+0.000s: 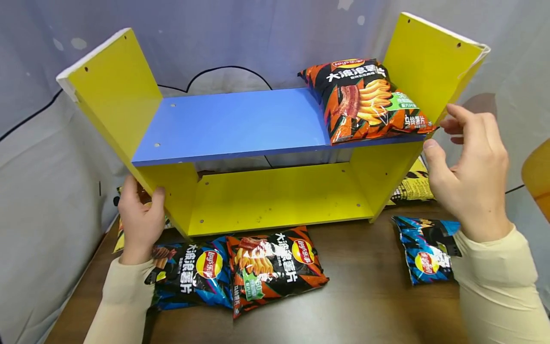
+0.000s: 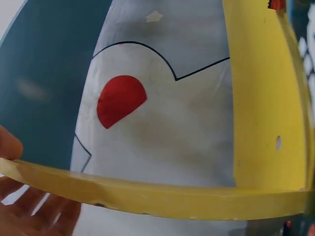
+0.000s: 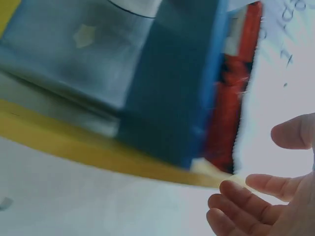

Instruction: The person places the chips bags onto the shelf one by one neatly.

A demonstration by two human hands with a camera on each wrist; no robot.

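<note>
A yellow shelf with a blue middle board stands tilted on the table. My left hand grips its left side panel, thumb on the inner face; the left wrist view shows the fingers wrapping under the yellow panel. On the blue board's right end, a black and orange bag of potato chips leans against the right panel. Beside that panel's front edge is my right hand, holding nothing, its thumb spread from the fingers. In the right wrist view, its fingertips are near the panel's edge.
In front of the shelf, a blue chip bag and an orange and black one lie side by side on the brown table. Another blue bag lies by my right forearm. A yellow bag shows behind the shelf's right side.
</note>
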